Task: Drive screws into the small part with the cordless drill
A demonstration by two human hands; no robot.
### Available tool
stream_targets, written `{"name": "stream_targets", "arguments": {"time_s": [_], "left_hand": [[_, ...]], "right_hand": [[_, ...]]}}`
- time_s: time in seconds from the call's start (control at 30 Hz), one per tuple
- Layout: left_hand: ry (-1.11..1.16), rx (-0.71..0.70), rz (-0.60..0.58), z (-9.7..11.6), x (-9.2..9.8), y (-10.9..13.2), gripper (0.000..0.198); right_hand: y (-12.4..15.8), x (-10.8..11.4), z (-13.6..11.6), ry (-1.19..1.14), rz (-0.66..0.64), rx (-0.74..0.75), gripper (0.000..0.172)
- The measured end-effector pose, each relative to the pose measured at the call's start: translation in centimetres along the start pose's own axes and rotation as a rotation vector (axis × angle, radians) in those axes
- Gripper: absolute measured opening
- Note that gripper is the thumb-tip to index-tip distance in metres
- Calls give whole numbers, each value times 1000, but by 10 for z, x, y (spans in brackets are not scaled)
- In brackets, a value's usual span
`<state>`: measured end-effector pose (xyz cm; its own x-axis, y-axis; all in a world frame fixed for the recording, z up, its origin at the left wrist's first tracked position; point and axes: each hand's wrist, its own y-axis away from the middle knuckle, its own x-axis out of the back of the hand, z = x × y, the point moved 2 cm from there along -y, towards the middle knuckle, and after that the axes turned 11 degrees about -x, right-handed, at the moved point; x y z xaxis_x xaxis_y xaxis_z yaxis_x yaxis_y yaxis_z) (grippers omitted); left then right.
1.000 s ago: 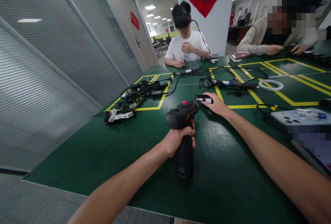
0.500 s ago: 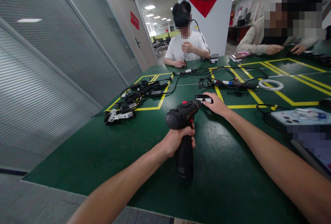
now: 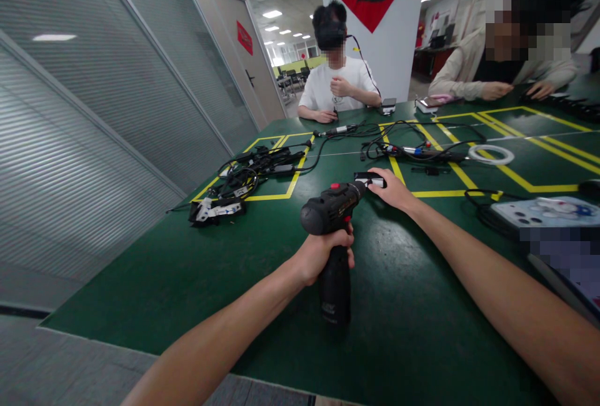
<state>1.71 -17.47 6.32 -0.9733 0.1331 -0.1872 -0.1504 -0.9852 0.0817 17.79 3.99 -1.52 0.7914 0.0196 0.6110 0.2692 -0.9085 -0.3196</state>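
Observation:
A black cordless drill (image 3: 335, 290) with red buttons is upright in my left hand (image 3: 323, 251), whose fingers wrap round its grip. Its chuck points away and slightly right, toward a small black-and-white box (image 3: 363, 177) on the table. My right hand (image 3: 387, 187) is closed on the right side of that box, thumb in front. The drill's tip overlaps the box in view; I cannot tell whether the two touch.
A heap of black cables (image 3: 262, 172) lies left on the green table (image 3: 197, 287). More cables, a white ring (image 3: 490, 154) and a phone-like slab (image 3: 546, 211) are at right. Two people sit across, one in a white shirt (image 3: 316, 84).

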Motion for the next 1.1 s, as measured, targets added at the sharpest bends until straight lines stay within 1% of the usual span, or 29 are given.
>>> {"name": "stream_targets", "arguments": {"time_s": [0.13, 0.63, 1.1], "left_hand": [[-4, -5, -11, 0, 0, 0, 16], [-2, 7, 5, 1, 0, 1, 18], [0, 0, -1, 0, 1, 0, 18]], "right_hand": [[0, 0, 0, -1, -1, -1, 46], [0, 1, -2, 5, -1, 9, 46], [0, 0, 1, 0, 8, 9, 46]]}}
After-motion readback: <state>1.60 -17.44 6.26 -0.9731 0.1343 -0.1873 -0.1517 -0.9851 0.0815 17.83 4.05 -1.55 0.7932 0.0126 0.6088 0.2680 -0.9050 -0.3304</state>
